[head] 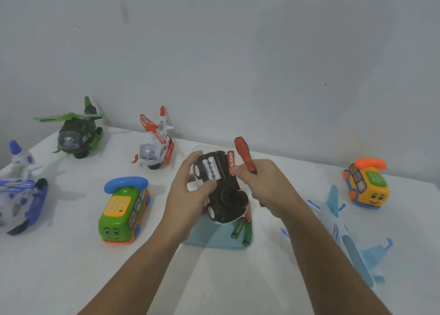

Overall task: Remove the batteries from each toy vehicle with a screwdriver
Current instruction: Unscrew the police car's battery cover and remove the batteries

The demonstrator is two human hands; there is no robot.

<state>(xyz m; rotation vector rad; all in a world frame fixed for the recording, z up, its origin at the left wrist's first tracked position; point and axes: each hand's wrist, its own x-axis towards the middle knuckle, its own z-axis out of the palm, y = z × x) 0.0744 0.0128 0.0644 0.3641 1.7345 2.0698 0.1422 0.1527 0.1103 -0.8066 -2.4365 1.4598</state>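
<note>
Above the shallow light-blue plastic tray (221, 241), our left hand (185, 195) grips the upturned black toy car (228, 198), two white batteries (210, 169) showing in its open bay. Right of it, our right hand (266, 184) holds the red-handled screwdriver (242, 153) and pinches a red battery (230, 160); next, we judge, it drops among the tray's green batteries (242, 230).

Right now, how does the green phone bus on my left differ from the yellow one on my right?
The green phone bus carries a blue handset and a yellow keypad; the yellow phone bus carries an orange handset and a green keypad. The green one sits close to the left hand, the yellow one farther out beyond the right hand. Both stand upright with smiling faces toward the camera.
</note>
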